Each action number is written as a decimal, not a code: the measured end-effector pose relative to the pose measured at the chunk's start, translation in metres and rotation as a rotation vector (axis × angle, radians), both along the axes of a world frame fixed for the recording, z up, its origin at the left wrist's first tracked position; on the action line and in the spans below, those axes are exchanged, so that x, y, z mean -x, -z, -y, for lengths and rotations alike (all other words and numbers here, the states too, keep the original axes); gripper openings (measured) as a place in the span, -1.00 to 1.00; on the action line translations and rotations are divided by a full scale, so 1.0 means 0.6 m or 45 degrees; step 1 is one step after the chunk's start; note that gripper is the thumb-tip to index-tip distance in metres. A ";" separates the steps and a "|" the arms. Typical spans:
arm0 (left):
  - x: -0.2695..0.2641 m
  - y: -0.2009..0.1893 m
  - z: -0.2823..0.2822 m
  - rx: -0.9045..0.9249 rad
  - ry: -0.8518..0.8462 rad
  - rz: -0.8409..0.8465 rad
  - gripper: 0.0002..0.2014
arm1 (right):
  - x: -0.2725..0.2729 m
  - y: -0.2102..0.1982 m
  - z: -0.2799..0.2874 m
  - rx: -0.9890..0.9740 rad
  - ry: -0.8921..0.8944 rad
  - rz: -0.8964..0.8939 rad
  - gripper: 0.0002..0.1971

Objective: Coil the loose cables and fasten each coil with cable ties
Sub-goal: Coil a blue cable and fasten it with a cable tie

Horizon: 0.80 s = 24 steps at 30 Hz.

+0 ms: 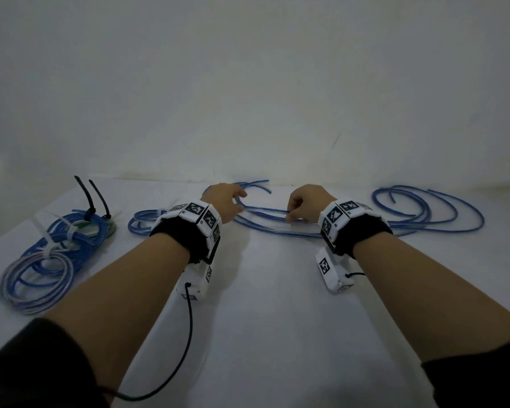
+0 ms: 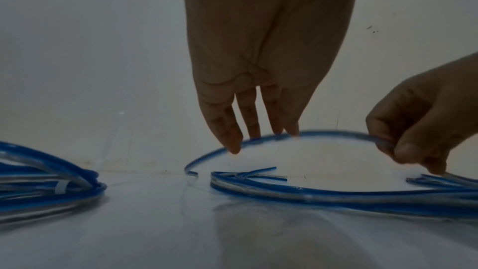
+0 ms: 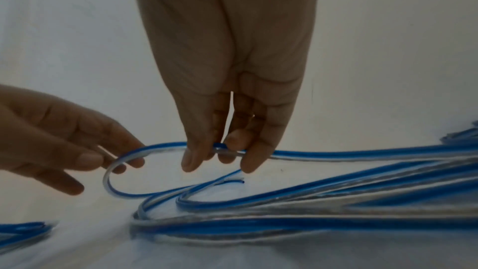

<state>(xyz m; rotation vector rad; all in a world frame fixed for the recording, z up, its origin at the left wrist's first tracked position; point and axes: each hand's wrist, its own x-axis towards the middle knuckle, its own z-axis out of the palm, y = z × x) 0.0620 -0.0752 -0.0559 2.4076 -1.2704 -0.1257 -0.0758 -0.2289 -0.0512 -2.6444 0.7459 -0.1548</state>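
Observation:
A loose blue cable [image 1: 265, 209] lies in long loops on the white table [image 1: 277, 304] against the back wall. One strand of it is lifted into an arch [image 2: 331, 133] between my two hands. My right hand [image 1: 295, 213] pinches this strand between thumb and fingers [image 3: 248, 161]. My left hand [image 1: 236, 198] holds the bend of the same strand [image 3: 124, 161], which runs between its thumb [image 2: 231, 146] and nearly straight fingers. Two cut cable ends [image 3: 238, 180] lie on the table under my right hand.
The rest of the loose loops [image 1: 430, 213] spread to the right along the wall. Tied blue coils [image 1: 59, 248] with black ties [image 1: 92, 198] and white ties [image 1: 46, 245] lie at the left. Another small coil [image 1: 142, 223] sits beside my left wrist.

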 end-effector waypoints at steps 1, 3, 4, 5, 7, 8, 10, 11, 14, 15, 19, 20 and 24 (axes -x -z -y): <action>0.001 0.001 0.003 -0.023 0.009 0.021 -0.64 | 0.005 -0.004 0.003 -0.042 0.019 0.047 -0.84; 0.003 0.002 0.009 -0.036 0.031 0.041 -0.65 | 0.016 -0.012 0.008 -0.079 0.048 0.161 -0.84; 0.004 0.002 0.011 -0.018 0.035 0.040 -0.68 | 0.020 -0.015 0.011 -0.071 0.060 0.231 -0.86; 0.006 0.000 0.012 0.013 0.033 0.040 -0.70 | 0.026 -0.019 0.014 -0.059 0.077 0.312 -0.87; 0.008 -0.005 0.012 0.057 0.009 0.036 -0.73 | 0.035 -0.028 0.018 -0.077 0.145 0.482 -0.89; 0.009 -0.008 0.010 0.066 -0.012 0.033 -0.74 | 0.039 -0.032 0.020 -0.100 0.184 0.566 -0.89; 0.009 -0.014 0.004 0.064 -0.044 0.045 -0.74 | 0.049 -0.044 0.022 -0.151 0.267 0.718 -0.90; 0.007 -0.015 -0.001 0.061 -0.055 0.050 -0.74 | 0.054 -0.050 0.021 -0.184 0.302 0.796 -0.92; 0.003 -0.018 -0.018 0.063 -0.084 0.065 -0.74 | 0.070 -0.065 0.019 -0.289 0.399 1.036 -0.94; 0.005 -0.020 -0.025 0.059 -0.094 0.058 -0.74 | 0.076 -0.070 0.017 -0.307 0.428 1.085 -0.94; 0.013 -0.025 -0.045 0.199 -0.119 -0.081 -0.78 | 0.090 -0.087 0.001 -0.400 0.487 1.225 -0.94; 0.018 -0.028 -0.049 0.290 -0.113 -0.169 -0.81 | 0.094 -0.090 -0.004 -0.421 0.497 1.254 -0.92; 0.050 -0.046 -0.062 0.597 -0.022 -0.448 -0.76 | 0.104 -0.089 -0.019 -0.307 0.497 1.216 -0.84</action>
